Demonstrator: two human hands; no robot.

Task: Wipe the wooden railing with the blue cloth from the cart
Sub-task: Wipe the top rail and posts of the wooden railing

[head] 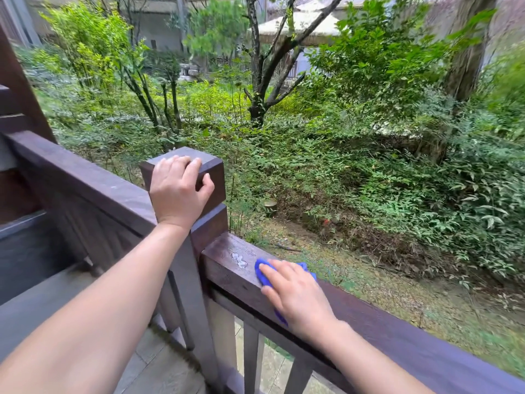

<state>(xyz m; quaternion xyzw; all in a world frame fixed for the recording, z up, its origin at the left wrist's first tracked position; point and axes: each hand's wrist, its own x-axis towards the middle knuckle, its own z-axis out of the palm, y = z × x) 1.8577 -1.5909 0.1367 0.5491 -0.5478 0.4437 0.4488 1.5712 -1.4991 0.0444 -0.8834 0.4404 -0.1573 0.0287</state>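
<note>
Pressing flat, fingers spread, the right hand [295, 297] pins the blue cloth [262, 275] onto the top face of the wooden railing [397, 331], near its left end where it butts the corner post [196, 172]. Cloth mostly hidden under the palm, edges poking out front and back. A pale wet smear [239, 260] sits just left of the cloth. Left hand [177, 191] clamps the post cap, fingers over the top, thumb on the side. Long bare rail runs free to the right.
</note>
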